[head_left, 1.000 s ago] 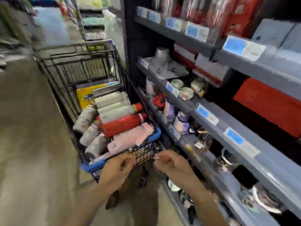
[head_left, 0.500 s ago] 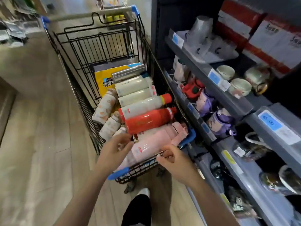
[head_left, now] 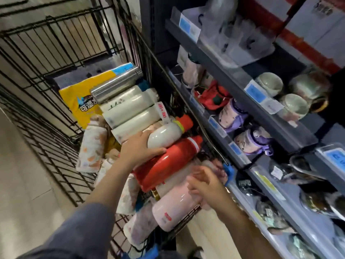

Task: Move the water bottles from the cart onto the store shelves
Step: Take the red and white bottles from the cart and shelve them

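Observation:
A black wire cart [head_left: 56, 101] holds several water bottles lying on their sides: a steel one [head_left: 115, 86], white ones [head_left: 130, 101], a white bottle with a red cap [head_left: 168, 132], a red bottle [head_left: 168, 161] and a pink bottle [head_left: 175, 208]. My left hand [head_left: 138, 150] grips the white red-capped bottle around its body. My right hand [head_left: 207, 182] hovers over the pink bottle's upper end, fingers loosely bent and blurred. Grey store shelves [head_left: 233, 152] run along the right of the cart.
The shelves hold purple patterned bottles [head_left: 233, 114], a red pouch [head_left: 211, 94], round lidded jars [head_left: 270, 83] and wrapped goods higher up. A yellow packet [head_left: 82, 98] lies deep in the cart. Patterned cream bottles [head_left: 91, 146] sit at its left side. Wooden floor lies left.
The view has come closer over the cart. My left hand has reached forward from the cart's near end and taken hold of the white red-capped bottle. My right hand has risen over the pink bottle.

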